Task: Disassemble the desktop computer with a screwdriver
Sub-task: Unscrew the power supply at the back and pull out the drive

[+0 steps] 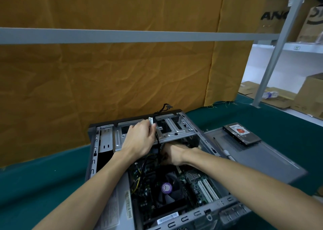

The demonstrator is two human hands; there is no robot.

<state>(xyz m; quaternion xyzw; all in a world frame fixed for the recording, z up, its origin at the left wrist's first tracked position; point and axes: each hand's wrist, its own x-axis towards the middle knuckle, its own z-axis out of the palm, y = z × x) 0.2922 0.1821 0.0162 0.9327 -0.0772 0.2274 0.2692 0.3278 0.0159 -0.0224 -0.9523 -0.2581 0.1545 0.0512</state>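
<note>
The open desktop case (pixel 92 160) lies on its side on the green table, with the motherboard and its CPU fan (pixel 167 188) showing. My left hand (pixel 139 139) grips a bundle of black cables (pixel 158 142) with a white tag, held up over the metal drive cage (pixel 174 130). My right hand (pixel 173 153) reaches under the cage among the cables, its fingers curled and partly hidden; what they hold is not visible. The screwdriver (pixel 223 149) lies on the removed side panel (pixel 262 158), apart from both hands.
A hard drive (pixel 242 131) rests on the far end of the side panel. An orange cloth (pixel 104 81) hangs behind the case. Metal shelving (pixel 272 55) with cardboard boxes and a plastic bottle (pixel 269 95) stands at the right. Green table cover (pixel 35 186) surrounds the case.
</note>
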